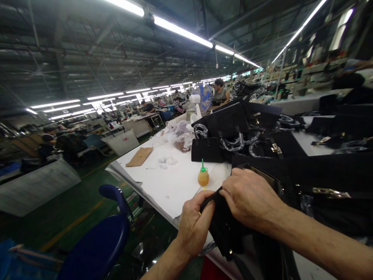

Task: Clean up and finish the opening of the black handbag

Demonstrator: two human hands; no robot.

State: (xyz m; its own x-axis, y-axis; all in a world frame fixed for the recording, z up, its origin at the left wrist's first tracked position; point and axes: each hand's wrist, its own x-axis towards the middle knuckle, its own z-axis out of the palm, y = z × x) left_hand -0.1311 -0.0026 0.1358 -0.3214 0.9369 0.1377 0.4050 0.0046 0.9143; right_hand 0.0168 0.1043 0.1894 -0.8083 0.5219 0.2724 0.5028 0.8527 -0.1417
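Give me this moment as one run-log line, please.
left hand: grips black bag edge | right hand: presses on bag | glue bottle: upright beside, apart

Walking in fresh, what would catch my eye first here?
Probably the two bare hands low in the middle: the left hand and right hand both grip a black handbag at the edge of the white-covered table. Just beyond them stands a small orange bottle with a green cap, and behind it a pile of black bags.

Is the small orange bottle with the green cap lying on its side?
No, the orange bottle stands upright on the white table.
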